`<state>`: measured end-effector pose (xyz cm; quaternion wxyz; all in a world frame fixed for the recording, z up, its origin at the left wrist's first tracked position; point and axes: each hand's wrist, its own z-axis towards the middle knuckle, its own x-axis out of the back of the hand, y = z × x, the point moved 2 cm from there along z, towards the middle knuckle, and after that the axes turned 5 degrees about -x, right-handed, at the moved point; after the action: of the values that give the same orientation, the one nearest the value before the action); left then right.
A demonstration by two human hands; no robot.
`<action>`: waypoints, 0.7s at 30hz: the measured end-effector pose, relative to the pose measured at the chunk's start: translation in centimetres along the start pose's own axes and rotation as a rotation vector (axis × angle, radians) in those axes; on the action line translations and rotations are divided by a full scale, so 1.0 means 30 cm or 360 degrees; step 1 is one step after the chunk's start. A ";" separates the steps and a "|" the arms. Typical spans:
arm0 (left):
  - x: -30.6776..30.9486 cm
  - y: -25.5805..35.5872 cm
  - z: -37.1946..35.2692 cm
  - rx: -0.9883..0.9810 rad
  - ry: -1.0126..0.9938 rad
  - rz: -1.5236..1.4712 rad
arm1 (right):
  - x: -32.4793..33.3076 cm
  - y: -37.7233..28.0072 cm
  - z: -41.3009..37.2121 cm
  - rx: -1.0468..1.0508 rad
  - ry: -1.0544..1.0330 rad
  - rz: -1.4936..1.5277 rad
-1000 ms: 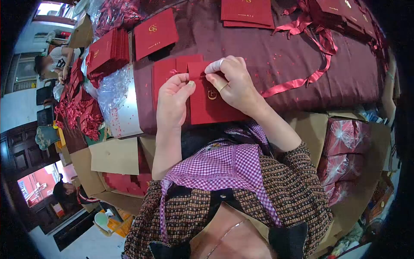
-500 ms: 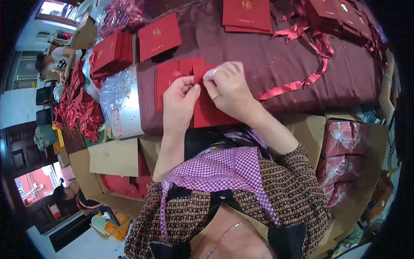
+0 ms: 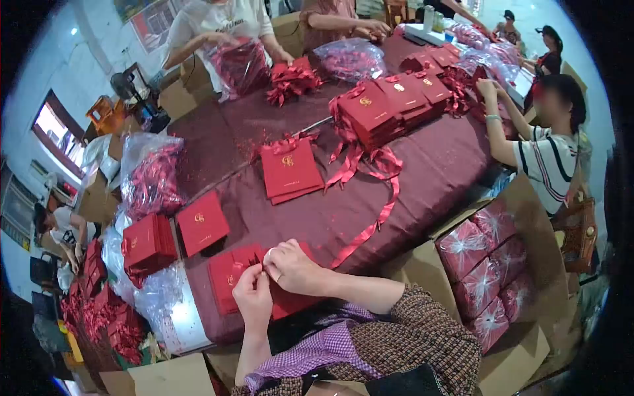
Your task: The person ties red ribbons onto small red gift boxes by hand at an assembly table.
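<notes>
My left hand and my right hand meet above red paper bags with gold print. Thumb and fingers of each hand are pinched together, the tips almost touching. Whatever is between them is too small to make out. Something pale wraps a fingertip of my right hand, and a ring is on one finger. Below my left hand lies a flat red bag. Another red bag lies under my right hand, partly covered by it. A loose red ribbon trails across the table to the right of my hands.
Stacked red bags, a smaller pile, a single bag and an upright stack stand on the dark red cloth. A carton with plastic-wrapped red packs is at right. Several people work around the table.
The view has tilted up and swung, bringing the far table and co-workers into sight. My hands have come closer together, fingertips meeting over the bags.
</notes>
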<state>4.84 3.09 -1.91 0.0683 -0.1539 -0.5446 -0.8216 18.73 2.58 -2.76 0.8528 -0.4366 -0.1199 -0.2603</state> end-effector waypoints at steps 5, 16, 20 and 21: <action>0.054 -0.011 0.002 0.0107 -0.0107 -0.0216 | 0.043 0.005 0.011 -0.0140 -0.0153 0.0215; 0.074 -0.045 0.013 -0.0398 -0.0215 0.0194 | 0.011 -0.017 -0.015 0.0082 -0.0063 0.0339; 0.080 -0.076 0.006 -0.0296 -0.0189 0.0128 | 0.033 -0.032 -0.003 0.0208 -0.0287 0.0212; 0.080 -0.064 0.006 -0.0313 -0.0179 0.0140 | 0.047 -0.027 0.013 0.0192 -0.0467 0.0199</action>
<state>2.07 4.17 -2.74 0.0582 -0.2293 -0.4572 -0.8573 19.48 2.02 -1.37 0.8653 -0.4246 -0.2312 -0.1326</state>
